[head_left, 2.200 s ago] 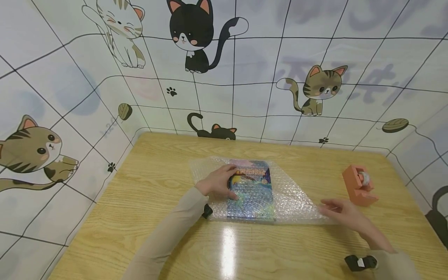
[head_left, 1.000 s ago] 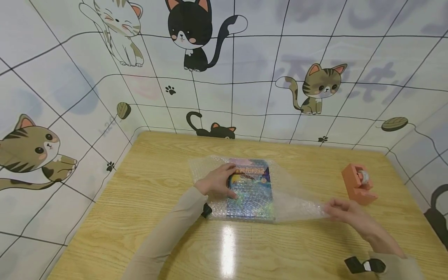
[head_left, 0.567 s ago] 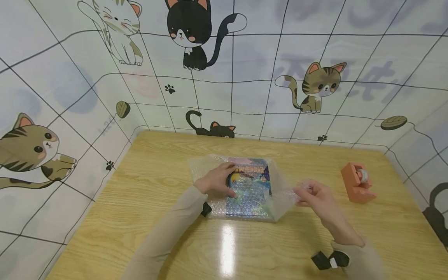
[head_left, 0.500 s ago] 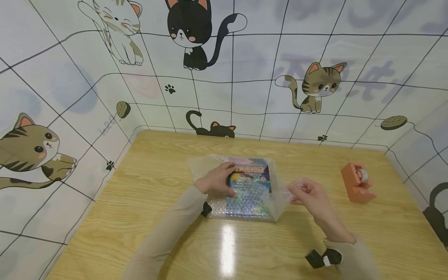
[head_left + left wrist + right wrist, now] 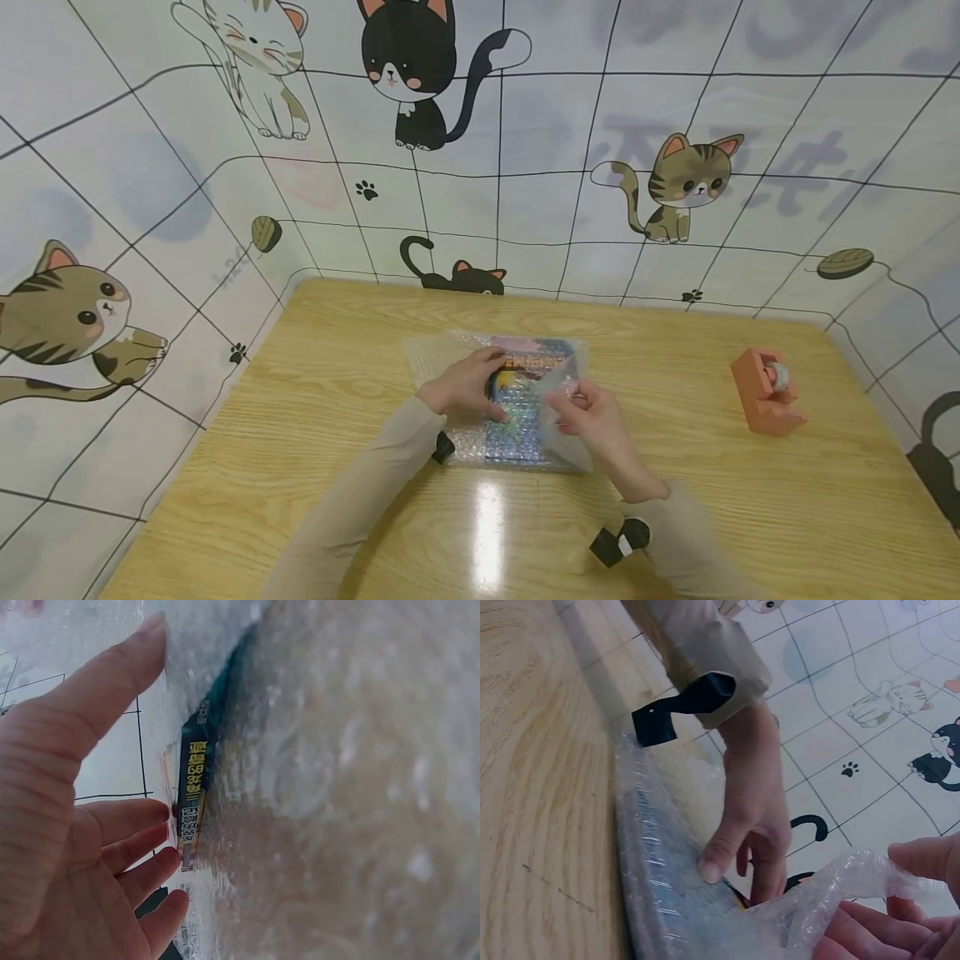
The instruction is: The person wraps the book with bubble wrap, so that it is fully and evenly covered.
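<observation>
A book (image 5: pixel 513 433) with a colourful cover lies face up on the table, under a layer of bubble wrap (image 5: pixel 431 354). My left hand (image 5: pixel 465 387) rests on the wrapped book's left side, thumb and fingers spread apart. In the left wrist view, the fingertips touch the wrap along the book's dark spine (image 5: pixel 196 761), which has yellow lettering. My right hand (image 5: pixel 592 417) pinches the right end of the bubble wrap above the book's right half, hiding part of the cover. The raised flap of bubble wrap (image 5: pixel 821 900) shows between thumb and fingers in the right wrist view.
An orange tape dispenser (image 5: pixel 768 396) with a roll of tape stands at the table's right side. The wooden table (image 5: pixel 337 333) meets a cat-patterned wall covering (image 5: pixel 555 208) at the back and sides.
My right hand has taken hold of the wrap's right end and carried it leftward, folding it over the book's right part. The left hand has stayed in place.
</observation>
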